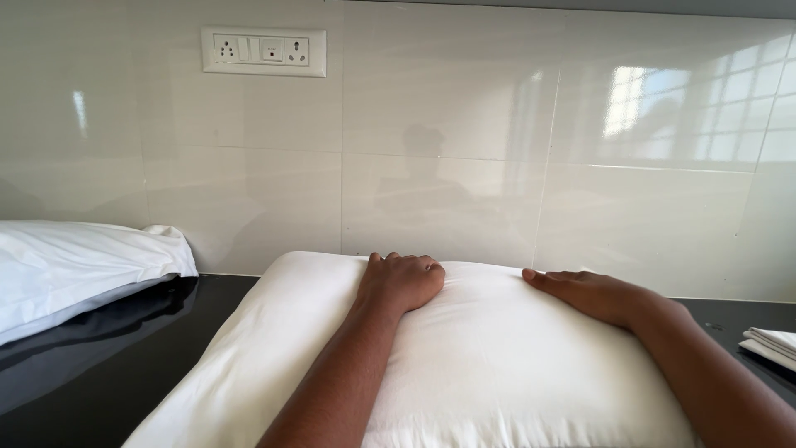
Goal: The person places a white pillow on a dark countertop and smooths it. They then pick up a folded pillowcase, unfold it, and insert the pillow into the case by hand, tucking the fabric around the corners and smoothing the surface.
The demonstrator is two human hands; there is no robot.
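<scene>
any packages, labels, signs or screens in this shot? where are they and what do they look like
No packages, signs or screens in view.
Socket panel: on the tiled wall at upper left, a white rectangular plate with two sockets and switches; one small marking on it, too small to make out.

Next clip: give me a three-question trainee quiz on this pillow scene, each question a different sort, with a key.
1. True or false: both hands rest on the white pillow.
2. Which hand has its fingers curled over the pillow's far edge? A) left hand B) right hand
3. Fill in: the pillow lies on a ____ countertop.

Key: 1 true. 2 A; the right hand lies flat. 3 black.
</scene>
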